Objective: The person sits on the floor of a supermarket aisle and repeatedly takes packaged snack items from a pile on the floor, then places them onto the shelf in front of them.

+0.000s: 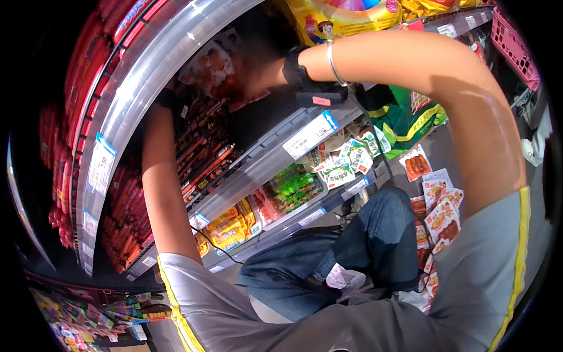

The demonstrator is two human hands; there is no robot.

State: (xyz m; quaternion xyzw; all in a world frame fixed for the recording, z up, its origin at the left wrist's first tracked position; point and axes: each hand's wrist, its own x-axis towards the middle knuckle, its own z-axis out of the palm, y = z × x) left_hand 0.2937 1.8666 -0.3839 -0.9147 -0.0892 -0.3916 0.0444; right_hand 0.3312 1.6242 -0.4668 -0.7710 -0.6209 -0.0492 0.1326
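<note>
Both arms reach into a shelf bay under a clear-edged upper shelf. My right hand (264, 78), dim and blurred, is at some printed snack packets (213, 66) at the back of the bay; whether its fingers grip one cannot be told. A black band with a small box (323, 97) and a silver bracelet (333, 61) are on that wrist and forearm. My left forearm (162, 154) runs up to a dark band in shadow, and the left hand itself is lost in the dark. Dark-wrapped snack packets (206, 163) lie in rows between the arms.
Below, a lower shelf holds green snack packets (297, 187), yellow packets (233, 226) and white packets (355, 154). Loose snack packets (440, 218) lie on the floor beside my right knee. Red packets (88, 88) fill the upper shelf. A pink basket (512, 48) stands far right.
</note>
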